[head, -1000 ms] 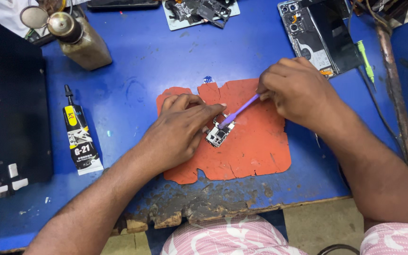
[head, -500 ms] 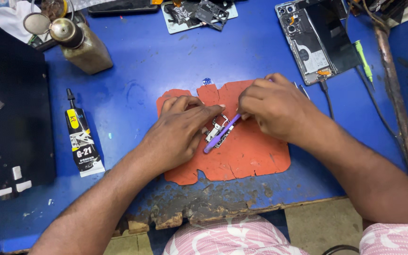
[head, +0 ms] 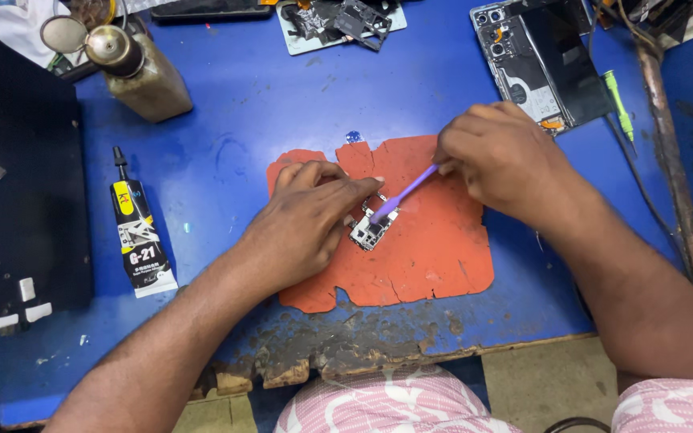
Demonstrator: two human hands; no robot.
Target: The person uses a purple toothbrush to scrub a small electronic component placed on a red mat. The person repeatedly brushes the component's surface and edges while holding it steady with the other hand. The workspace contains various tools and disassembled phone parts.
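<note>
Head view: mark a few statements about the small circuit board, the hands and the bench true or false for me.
1. The left hand presses the small silver circuit board onto the torn orange rubber mat. True.
2. The right hand holds a green screwdriver. False: it holds a thin purple brush, its tip on the board.
3. The black-capped glue tube lies on the mat. False: it lies on the blue table, left of the mat.
4. An opened phone lies beyond the right hand. True.

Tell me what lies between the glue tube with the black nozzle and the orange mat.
In the head view, only bare blue table top lies between the glue tube and the orange mat; nearer the person, the left hand's forearm crosses it.
</note>
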